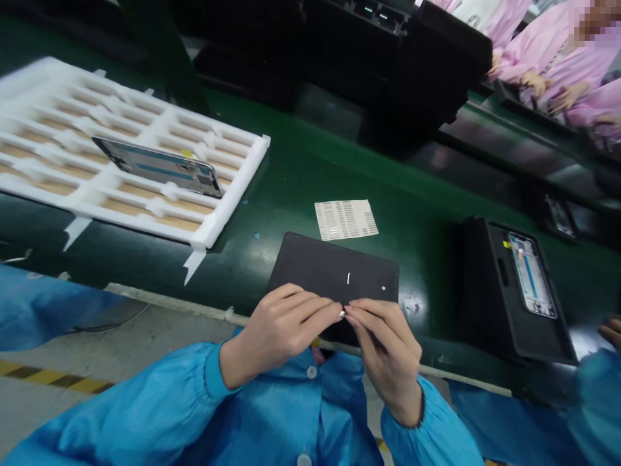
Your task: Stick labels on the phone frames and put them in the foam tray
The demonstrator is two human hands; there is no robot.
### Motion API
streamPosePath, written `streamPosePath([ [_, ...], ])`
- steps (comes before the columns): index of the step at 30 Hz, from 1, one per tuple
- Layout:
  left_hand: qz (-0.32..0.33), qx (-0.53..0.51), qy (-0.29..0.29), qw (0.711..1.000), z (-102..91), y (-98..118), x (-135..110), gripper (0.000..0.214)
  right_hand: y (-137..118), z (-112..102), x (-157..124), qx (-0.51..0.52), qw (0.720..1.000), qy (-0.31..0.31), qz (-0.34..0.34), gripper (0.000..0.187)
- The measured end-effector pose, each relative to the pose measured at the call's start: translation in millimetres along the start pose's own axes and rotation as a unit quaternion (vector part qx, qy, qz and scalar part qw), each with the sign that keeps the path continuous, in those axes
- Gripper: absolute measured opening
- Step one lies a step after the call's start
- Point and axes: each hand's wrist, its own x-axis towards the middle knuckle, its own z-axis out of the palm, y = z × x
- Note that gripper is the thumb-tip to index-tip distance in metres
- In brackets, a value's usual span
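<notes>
My left hand (284,323) and my right hand (383,340) meet fingertip to fingertip over the near edge of a black mat (334,275). Both pinch one tiny silvery part (342,314) between them. On the mat lie a small white curved piece (348,278) and a small white dot (383,288). Just beyond the mat, a white sheet with rows of small strips (345,219) rests on the green belt (291,188). Both my sleeves are blue.
A white foam tray (72,129) at the left holds a phone frame (160,167). At the right a black fixture (490,291) carries another phone frame (532,275), with another person's hand (612,331) beside it. People in pink (557,58) work at the far right.
</notes>
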Motion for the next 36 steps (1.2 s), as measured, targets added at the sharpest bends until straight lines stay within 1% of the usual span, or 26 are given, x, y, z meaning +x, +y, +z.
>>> streamPosePath([
  [3, 0.001, -0.003, 0.000, 1.000, 0.0, 0, -1, 0.012, 2, -3, -4, -0.007, 0.999, -0.018, -0.027, 0.040],
  [7, 0.000, -0.008, -0.001, 1.000, 0.6, 1, -2, 0.011, 13, -6, -18, -0.080, 0.988, -0.045, -0.122, 0.052],
  [10, -0.001, -0.007, 0.000, 1.000, 0.2, 1, -2, 0.011, 17, -9, -20, -0.131, 0.973, -0.075, -0.174, 0.052],
  [12, -0.002, -0.006, -0.007, 1.000, -0.6, 1, -2, 0.012, 15, -13, -15, -0.148, 0.968, -0.086, -0.185, 0.049],
  [16, 0.002, -0.002, -0.013, 1.000, -2.7, 1, 0, 0.013, 6, -20, -2, -0.171, 0.961, -0.121, -0.182, 0.036],
  [19, -0.005, 0.001, -0.010, 1.000, -3.4, 2, 1, 0.011, -4, -25, 4, -0.231, 0.940, -0.148, -0.205, 0.028],
  [23, -0.003, -0.005, -0.013, 1.000, -3.8, 2, 2, 0.014, -16, -26, 3, -0.300, 0.909, -0.175, -0.231, 0.025],
  [25, -0.002, -0.008, -0.014, 1.000, -3.8, 2, 1, 0.017, -17, -24, 0, -0.317, 0.900, -0.177, -0.240, 0.025],
  [26, -0.003, -0.009, -0.014, 1.000, -3.7, 2, 0, 0.018, -16, -23, -3, -0.318, 0.901, -0.170, -0.242, 0.025],
  [27, -0.004, -0.009, -0.013, 1.000, -3.5, 2, 0, 0.018, -14, -21, -5, -0.311, 0.906, -0.161, -0.237, 0.025],
  [28, -0.006, -0.007, -0.012, 1.000, -3.2, 1, -1, 0.017, -12, -20, -8, -0.293, 0.918, -0.149, -0.222, 0.026],
  [29, -0.006, -0.006, -0.012, 1.000, -2.8, 1, -2, 0.016, -9, -18, -10, -0.264, 0.935, -0.133, -0.194, 0.029],
  [31, -0.003, -0.007, -0.011, 1.000, -1.8, 1, -3, 0.016, -5, -13, -11, -0.180, 0.973, -0.095, -0.110, 0.035],
  [32, -0.001, -0.009, -0.010, 1.000, -1.4, 1, -4, 0.016, -4, -11, -11, -0.133, 0.986, -0.081, -0.061, 0.035],
  [34, 0.002, -0.013, -0.011, 1.000, -1.0, 1, -4, 0.016, -3, -7, -9, -0.049, 0.996, -0.066, 0.037, 0.031],
  [36, 0.000, -0.012, -0.010, 1.000, -0.9, 1, -4, 0.015, -4, -6, -5, 0.011, 0.991, -0.069, 0.116, 0.024],
])
